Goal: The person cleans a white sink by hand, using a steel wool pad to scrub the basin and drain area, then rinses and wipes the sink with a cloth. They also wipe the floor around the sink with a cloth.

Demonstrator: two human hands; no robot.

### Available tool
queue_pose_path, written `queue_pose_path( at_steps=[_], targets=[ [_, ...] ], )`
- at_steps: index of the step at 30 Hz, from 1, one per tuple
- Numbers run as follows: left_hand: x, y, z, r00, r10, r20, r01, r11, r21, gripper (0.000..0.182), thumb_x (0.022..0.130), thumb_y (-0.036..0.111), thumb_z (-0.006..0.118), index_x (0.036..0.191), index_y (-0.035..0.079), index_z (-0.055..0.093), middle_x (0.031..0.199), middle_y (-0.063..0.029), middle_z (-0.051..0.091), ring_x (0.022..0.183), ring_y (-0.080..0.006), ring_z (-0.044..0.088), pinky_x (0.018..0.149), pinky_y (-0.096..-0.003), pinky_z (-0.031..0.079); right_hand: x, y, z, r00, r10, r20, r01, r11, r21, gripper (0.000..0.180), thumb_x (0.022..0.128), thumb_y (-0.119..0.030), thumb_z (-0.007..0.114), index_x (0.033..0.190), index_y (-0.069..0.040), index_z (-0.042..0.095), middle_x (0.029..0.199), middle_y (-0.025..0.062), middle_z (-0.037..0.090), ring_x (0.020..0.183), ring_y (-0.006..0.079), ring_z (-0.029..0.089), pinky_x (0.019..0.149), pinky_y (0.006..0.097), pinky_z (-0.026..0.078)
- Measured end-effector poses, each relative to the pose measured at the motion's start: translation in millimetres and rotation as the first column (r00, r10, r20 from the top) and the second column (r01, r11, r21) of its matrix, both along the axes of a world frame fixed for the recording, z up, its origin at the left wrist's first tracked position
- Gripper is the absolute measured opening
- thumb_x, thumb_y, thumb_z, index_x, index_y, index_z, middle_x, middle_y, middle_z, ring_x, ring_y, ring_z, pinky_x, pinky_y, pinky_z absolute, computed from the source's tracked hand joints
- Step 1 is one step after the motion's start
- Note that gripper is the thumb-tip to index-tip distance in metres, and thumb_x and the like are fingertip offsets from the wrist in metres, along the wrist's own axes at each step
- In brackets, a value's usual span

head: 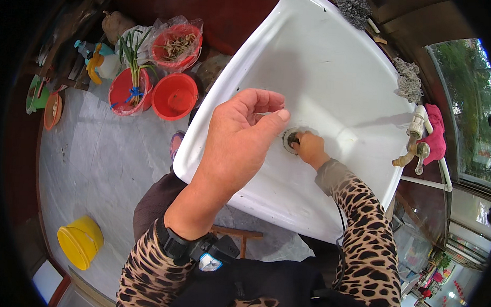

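Observation:
A white ceramic sink [313, 74] fills the middle of the view. My right hand [312, 149] reaches down to the drain at its bottom. Thumb and fingers pinch a dark, round drain strainer [293, 139] inside the pale drain ring [286, 143]; its lower part is hidden. Nearer the camera, my left hand [246, 127] hovers over the sink's left side, fingers loosely curled and thumb a little apart from them. I see nothing held in it. A black strap with a device [201, 247] circles my left wrist.
A tap [414, 151] with a pink cloth [434, 133] behind it is at the sink's right. Scouring pads [408, 78] lie on the ledge. Red buckets [174, 96], one with green onions [135, 68], stand left on the floor. A yellow bucket [80, 241] is lower left.

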State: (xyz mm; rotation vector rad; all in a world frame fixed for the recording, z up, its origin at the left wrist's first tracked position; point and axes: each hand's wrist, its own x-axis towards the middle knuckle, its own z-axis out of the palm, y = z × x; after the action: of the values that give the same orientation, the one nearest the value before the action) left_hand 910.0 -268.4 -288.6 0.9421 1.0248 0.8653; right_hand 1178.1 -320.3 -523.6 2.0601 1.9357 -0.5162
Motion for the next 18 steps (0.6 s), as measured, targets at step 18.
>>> queue_pose_path(
  at_steps=[18],
  targets=[
    [-5, -1, 1, 1.0, 0.016, 0.006, -0.016, 1.0, 0.024, 0.029, 0.089, 0.018, 0.063, 0.109, -0.003, 0.061, 0.101, -0.009, 0.066, 0.088, -0.0145, 0.064, 0.078, -0.0262, 0.047, 11, -5, -10, 0.944, -0.075, -0.322, 0.053, 0.996, -0.077, 0.036, 0.079, -0.009, 0.063, 0.115, -0.014, 0.066, 0.118, 0.0129, 0.063, 0.107, 0.0312, 0.06, 0.09, 0.0366, 0.048]
  ],
)
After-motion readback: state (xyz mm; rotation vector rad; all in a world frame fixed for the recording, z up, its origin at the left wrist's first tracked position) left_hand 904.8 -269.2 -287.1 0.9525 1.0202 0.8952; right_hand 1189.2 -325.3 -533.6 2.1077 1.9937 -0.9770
